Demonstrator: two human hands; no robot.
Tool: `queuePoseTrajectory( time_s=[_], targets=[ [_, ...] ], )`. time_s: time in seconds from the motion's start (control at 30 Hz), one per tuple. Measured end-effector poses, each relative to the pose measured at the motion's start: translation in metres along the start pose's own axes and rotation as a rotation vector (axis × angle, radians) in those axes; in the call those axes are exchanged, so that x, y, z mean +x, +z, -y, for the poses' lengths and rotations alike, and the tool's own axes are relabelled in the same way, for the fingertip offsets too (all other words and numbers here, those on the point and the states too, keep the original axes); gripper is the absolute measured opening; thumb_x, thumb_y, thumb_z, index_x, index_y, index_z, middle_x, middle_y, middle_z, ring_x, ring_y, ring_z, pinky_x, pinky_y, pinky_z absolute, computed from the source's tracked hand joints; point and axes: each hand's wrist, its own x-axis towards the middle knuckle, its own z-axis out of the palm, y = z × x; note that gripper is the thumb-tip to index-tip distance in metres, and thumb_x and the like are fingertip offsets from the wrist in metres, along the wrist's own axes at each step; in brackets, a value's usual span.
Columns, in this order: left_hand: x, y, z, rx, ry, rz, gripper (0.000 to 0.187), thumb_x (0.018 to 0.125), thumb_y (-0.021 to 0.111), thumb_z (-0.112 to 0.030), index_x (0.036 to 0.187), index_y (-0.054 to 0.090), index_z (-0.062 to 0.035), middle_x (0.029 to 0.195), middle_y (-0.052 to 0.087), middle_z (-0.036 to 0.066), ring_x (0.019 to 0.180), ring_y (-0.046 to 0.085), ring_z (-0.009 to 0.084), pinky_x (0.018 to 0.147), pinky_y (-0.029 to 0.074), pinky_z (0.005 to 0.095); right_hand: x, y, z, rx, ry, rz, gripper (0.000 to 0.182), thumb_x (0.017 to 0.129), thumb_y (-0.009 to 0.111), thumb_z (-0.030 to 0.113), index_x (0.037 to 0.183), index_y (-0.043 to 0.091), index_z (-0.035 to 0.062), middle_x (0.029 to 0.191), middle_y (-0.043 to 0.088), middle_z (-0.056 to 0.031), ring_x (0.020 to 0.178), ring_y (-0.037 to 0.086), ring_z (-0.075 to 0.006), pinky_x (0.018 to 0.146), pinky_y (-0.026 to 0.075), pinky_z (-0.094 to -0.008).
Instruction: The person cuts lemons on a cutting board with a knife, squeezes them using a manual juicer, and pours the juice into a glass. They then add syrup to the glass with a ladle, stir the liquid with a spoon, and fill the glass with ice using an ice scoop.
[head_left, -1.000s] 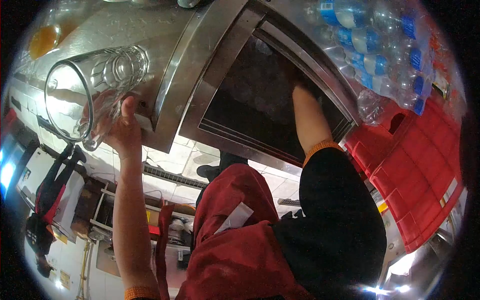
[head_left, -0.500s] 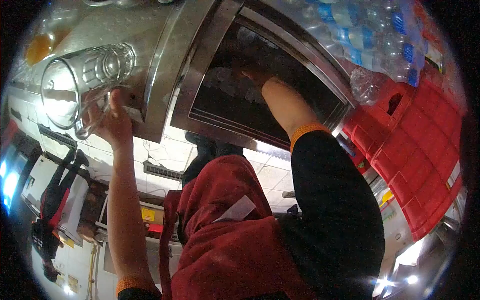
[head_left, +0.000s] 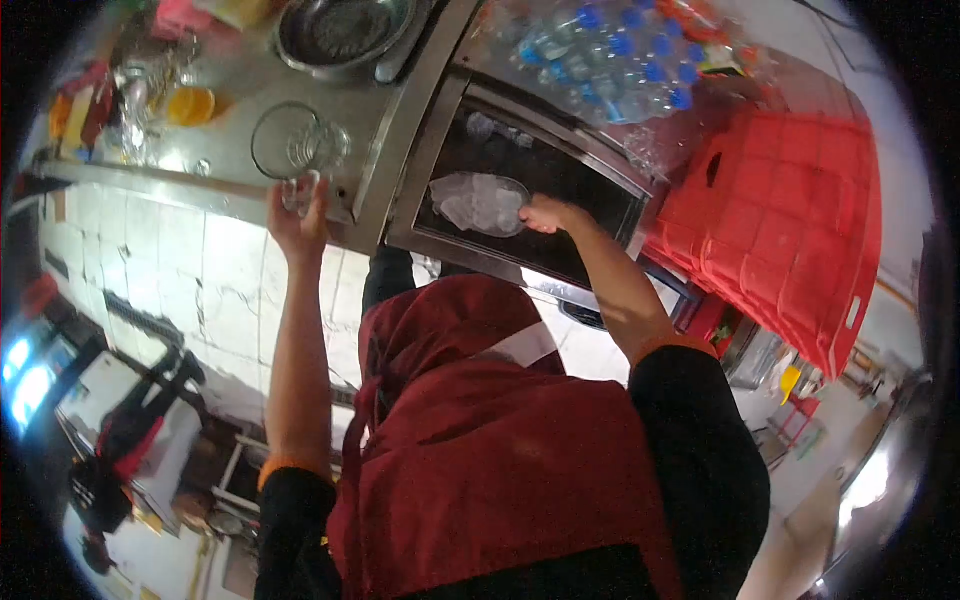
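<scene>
My left hand (head_left: 298, 228) is closed around the handle of a clear glass pitcher (head_left: 322, 150), which is over the steel counter's edge. No drink shows inside the pitcher. My right hand (head_left: 546, 214) grips a clear scoop (head_left: 515, 208) heaped with ice (head_left: 468, 203). The loaded scoop is above the dark opening of a steel-framed ice bin (head_left: 445, 238). A few more pieces of ice (head_left: 485, 125) show at the bin's far side.
A round metal pan (head_left: 345, 38) and a glass of orange drink (head_left: 190, 106) stand on the counter. Wrapped bottles with blue caps (head_left: 620, 55) lie beyond the bin. A large red crate (head_left: 770, 215) is on the right. Another person (head_left: 100, 485) is at the lower left.
My right hand has come up out of the dark bin with the scoop full of ice. My left hand keeps hold of the pitcher. The head view has shifted, showing more of the counter.
</scene>
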Motion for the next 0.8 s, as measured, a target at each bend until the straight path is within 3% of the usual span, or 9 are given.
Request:
queuePoseTrajectory(
  time_s=[0.03, 0.1, 0.17, 0.27, 0.3, 0.4, 0.5, 0.6, 0.8],
  targets=[
    [-0.001, 0.001, -0.019, -0.096, -0.127, 0.151, 0.030, 0.088, 0.071, -0.031, 0.089, 0.063, -0.0015, 0.083, 0.062, 0.007, 0.070, 0.054, 0.0164, 0.067, 0.044, 0.0284, -0.017, 0.000, -0.006, 0.099, 0.067, -0.050, 0.032, 0.082, 0.058, 0.022, 0.056, 0.042, 0.0133, 0.050, 0.035, 0.0047, 0.040, 0.031, -0.0085, 0.036, 0.021, -0.0282],
    [0.007, -0.008, -0.034, -0.142, -0.217, 0.315, 0.029, 0.090, 0.067, -0.030, 0.079, 0.063, -0.0031, 0.075, 0.061, 0.003, 0.066, 0.052, 0.0130, 0.064, 0.043, 0.0279, -0.048, -0.002, -0.020, 0.158, 0.022, -0.051, 0.031, 0.082, 0.058, 0.024, 0.056, 0.043, 0.0131, 0.050, 0.035, 0.0046, 0.039, 0.031, -0.0088, 0.036, 0.021, -0.0279],
    [0.015, -0.014, -0.034, -0.193, -0.299, 0.476, 0.040, 0.092, 0.064, -0.032, 0.063, 0.061, -0.0042, 0.062, 0.058, 0.001, 0.062, 0.051, 0.0087, 0.057, 0.042, 0.0279, -0.078, -0.004, -0.026, 0.049, -0.138, -0.106, 0.030, 0.083, 0.059, 0.028, 0.060, 0.048, 0.0122, 0.050, 0.037, 0.0043, 0.039, 0.033, -0.0087, 0.036, 0.022, -0.0270],
    [0.019, -0.011, -0.044, 0.124, -0.070, 0.610, 0.045, 0.092, 0.063, -0.034, 0.063, 0.060, -0.0005, 0.056, 0.055, 0.003, 0.057, 0.049, 0.0093, 0.052, 0.041, 0.0293, -0.126, -0.008, -0.036, 0.277, -0.084, -0.114, 0.027, 0.085, 0.056, 0.028, 0.064, 0.053, 0.0105, 0.050, 0.040, 0.0032, 0.039, 0.035, -0.0091, 0.035, 0.024, -0.0281],
    [0.016, -0.004, -0.055, 0.223, -0.040, 0.668, 0.044, 0.090, 0.064, -0.034, 0.067, 0.062, 0.0027, 0.055, 0.057, 0.011, 0.051, 0.054, 0.0166, 0.051, 0.043, 0.0339, -0.149, -0.008, -0.031, 0.193, -0.027, -0.160, 0.024, 0.086, 0.055, 0.028, 0.071, 0.056, 0.0090, 0.051, 0.041, 0.0037, 0.040, 0.036, -0.0089, 0.036, 0.025, -0.0288],
    [-0.004, 0.023, -0.126, 0.380, 0.239, 0.782, 0.036, 0.089, 0.065, -0.030, 0.072, 0.065, 0.0021, 0.060, 0.061, 0.018, 0.055, 0.062, 0.0286, 0.054, 0.046, 0.0391, -0.202, -0.011, -0.039, 0.301, -0.161, -0.121, 0.023, 0.086, 0.055, 0.027, 0.075, 0.058, 0.0073, 0.051, 0.041, 0.0043, 0.040, 0.037, -0.0082, 0.036, 0.025, -0.0279],
    [-0.023, 0.057, -0.165, 0.414, 0.342, 0.941, 0.031, 0.087, 0.065, -0.028, 0.073, 0.067, 0.0002, 0.065, 0.062, 0.021, 0.062, 0.064, 0.0374, 0.056, 0.048, 0.0436, -0.277, -0.004, -0.008, 0.270, -0.171, -0.251, 0.025, 0.086, 0.054, 0.027, 0.073, 0.059, 0.0060, 0.051, 0.039, 0.0044, 0.041, 0.036, -0.0070, 0.037, 0.025, -0.0266],
    [-0.041, 0.089, -0.165, 0.510, 0.453, 1.033, 0.034, 0.087, 0.064, -0.029, 0.071, 0.067, 0.0005, 0.065, 0.062, 0.021, 0.062, 0.063, 0.0380, 0.057, 0.048, 0.0444, -0.330, -0.002, 0.022, 0.146, -0.117, -0.375, 0.027, 0.086, 0.052, 0.028, 0.068, 0.055, 0.0081, 0.052, 0.038, 0.0042, 0.041, 0.035, -0.0073, 0.037, 0.024, -0.0264],
    [-0.079, 0.125, -0.185, 0.504, 0.422, 1.105, 0.042, 0.088, 0.064, -0.036, 0.069, 0.066, 0.0021, 0.061, 0.060, 0.021, 0.058, 0.062, 0.0359, 0.056, 0.048, 0.0420, -0.354, -0.024, 0.022, -0.150, 0.062, -0.295, 0.022, 0.083, 0.046, 0.021, 0.066, 0.048, 0.0089, 0.055, 0.038, 0.0036, 0.039, 0.031, -0.0068, 0.033, 0.024, -0.0279]
  ],
)
